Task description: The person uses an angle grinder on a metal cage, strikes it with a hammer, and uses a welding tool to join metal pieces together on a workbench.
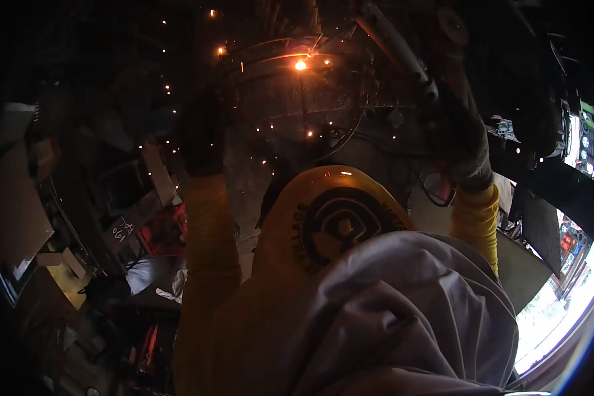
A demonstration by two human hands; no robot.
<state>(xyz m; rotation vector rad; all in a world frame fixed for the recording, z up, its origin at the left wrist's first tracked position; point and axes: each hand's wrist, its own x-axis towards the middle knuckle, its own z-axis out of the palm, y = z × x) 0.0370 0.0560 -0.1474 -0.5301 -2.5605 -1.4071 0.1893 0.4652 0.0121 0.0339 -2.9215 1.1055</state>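
A bright orange glowing spot [300,65] sits at the top middle on the rim of a dark round metal piece [270,99], and sparks fly off around it. My left hand [204,132], in a dark glove, reaches up left of that piece; its fingers are lost in shadow. On the right, my right hand [472,142], in a greyish glove, is beside the lower end of a long metal rod-like part [396,46] that slants up to the left. Darkness hides its fingers, so I cannot tell whether they grip that part. Yellow sleeves cover both forearms.
Red crate-like things [162,234] and an open cardboard box [66,270] are on the left. A dark cable [389,148] curves near the round piece. Flat panels [518,270] and a bright opening [561,310] are on the right. Yellow-and-grey clothing fills the lower middle.
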